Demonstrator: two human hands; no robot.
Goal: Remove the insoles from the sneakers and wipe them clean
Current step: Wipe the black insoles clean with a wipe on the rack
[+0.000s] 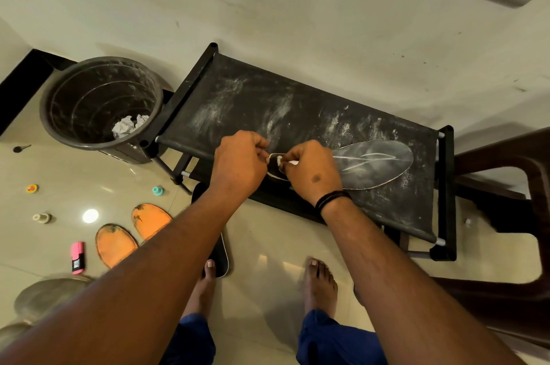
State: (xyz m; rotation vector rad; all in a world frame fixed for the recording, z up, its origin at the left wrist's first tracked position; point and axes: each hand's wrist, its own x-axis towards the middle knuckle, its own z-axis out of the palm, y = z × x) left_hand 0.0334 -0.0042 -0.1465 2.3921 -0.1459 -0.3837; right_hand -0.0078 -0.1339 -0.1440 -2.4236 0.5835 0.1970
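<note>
No text, label, brand or number can be read anywhere: the pink marker point(78, 257) on the floor carries a dark label with pale print too small to make out, and the insole point(372, 163) bears only pale curved lines.

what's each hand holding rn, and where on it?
Left hand pinches the heel end of the dark insole lying on the black rack. Right hand grips a small white wad, probably tissue, pressed on that same heel end.
</note>
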